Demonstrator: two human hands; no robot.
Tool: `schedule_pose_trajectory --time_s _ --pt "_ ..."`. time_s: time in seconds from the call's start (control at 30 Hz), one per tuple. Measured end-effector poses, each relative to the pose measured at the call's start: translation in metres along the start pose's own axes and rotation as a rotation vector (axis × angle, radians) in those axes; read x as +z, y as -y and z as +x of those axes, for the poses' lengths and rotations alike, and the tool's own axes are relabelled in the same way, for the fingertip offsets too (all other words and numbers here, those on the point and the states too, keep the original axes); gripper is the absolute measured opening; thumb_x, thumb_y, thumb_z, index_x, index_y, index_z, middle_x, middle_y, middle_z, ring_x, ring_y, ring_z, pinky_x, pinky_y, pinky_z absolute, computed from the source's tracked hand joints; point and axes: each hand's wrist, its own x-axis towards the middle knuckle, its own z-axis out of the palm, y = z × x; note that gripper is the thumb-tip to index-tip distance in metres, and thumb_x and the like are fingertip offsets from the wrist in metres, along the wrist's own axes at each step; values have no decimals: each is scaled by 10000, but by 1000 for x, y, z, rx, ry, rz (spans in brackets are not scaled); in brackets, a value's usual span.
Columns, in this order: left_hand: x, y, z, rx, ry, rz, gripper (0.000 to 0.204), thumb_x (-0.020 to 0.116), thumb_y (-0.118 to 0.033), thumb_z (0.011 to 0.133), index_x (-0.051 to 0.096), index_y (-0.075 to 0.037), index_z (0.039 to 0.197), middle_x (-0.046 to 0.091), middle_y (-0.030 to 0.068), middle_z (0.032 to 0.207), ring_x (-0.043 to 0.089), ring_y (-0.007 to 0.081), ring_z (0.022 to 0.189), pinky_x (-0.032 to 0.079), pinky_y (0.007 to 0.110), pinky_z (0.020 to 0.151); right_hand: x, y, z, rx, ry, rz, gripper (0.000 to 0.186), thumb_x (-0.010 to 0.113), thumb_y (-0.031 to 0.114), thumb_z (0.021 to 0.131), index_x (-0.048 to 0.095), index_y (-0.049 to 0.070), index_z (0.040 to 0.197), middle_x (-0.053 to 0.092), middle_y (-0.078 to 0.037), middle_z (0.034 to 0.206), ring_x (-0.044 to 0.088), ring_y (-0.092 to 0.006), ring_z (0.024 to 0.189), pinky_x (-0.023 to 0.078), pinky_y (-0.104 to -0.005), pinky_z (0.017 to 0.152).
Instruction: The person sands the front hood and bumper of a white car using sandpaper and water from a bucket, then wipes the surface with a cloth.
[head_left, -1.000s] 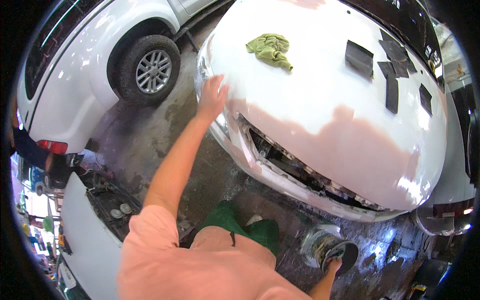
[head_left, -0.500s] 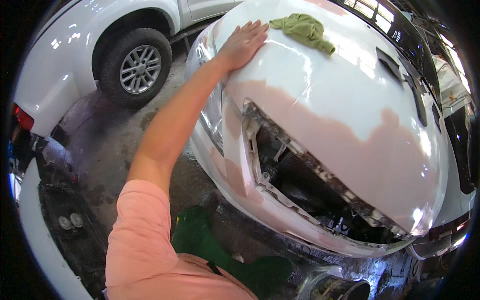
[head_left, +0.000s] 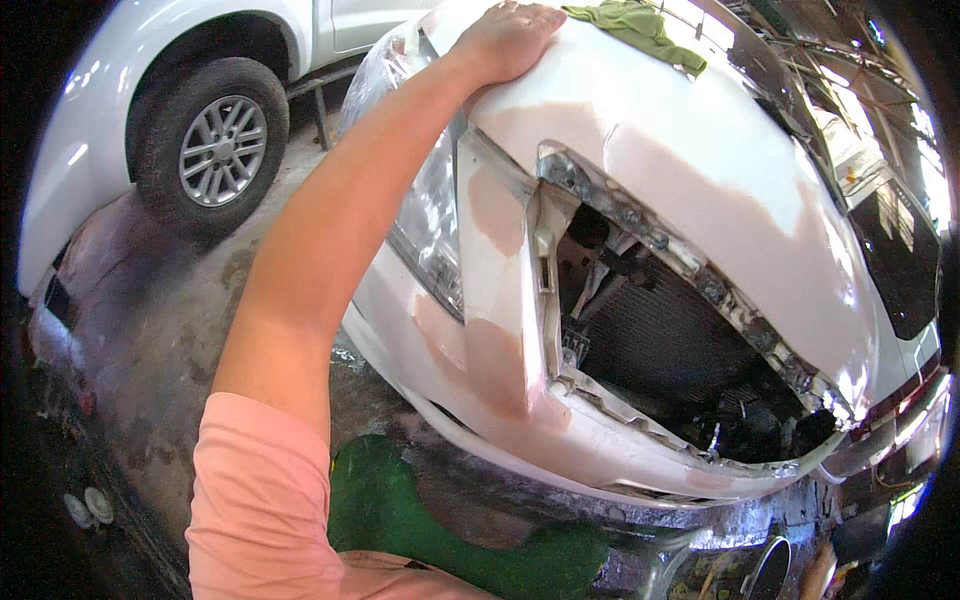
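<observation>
My left hand [head_left: 508,42] lies flat, palm down, on the hood [head_left: 650,105] of a white car, near its far left edge. The fingers point toward a crumpled green cloth [head_left: 640,25], and the fingertips are close beside it. Patches of pinkish-brown [head_left: 715,185] show along the hood's front edge and on the bumper [head_left: 585,440]. Below the hood gapes the grille opening [head_left: 680,340], with dark mesh and bare brackets inside. Beneath my forearm, the headlight [head_left: 430,235] appears wrapped in clear film. My right hand does not show.
At the left stands another white vehicle, its wheel [head_left: 222,150] over the stained floor [head_left: 190,290]. Green material [head_left: 400,510] lies low in front of me. Near the bottom right is a round bucket-like container [head_left: 765,570]. A dark panel [head_left: 895,260] is at the far right.
The view has shifted closer to the car's front, so the grille opening looks larger. My left hand stays on the hood and sits nearer the green cloth, its fingers less spread.
</observation>
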Motion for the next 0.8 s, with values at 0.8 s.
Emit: schedule_pose_trajectory --time_s 0.8 --pt "-35 -53 -11 -310 54 -208 547 302 -409 1077 561 -74 1424 520 133 1505 427 289 1428 273 408 1219 -212 727 132 -1035 -251 397 187 629 170 929 624 -15 959 670 -210 996 670 -387 959 534 -473 864"
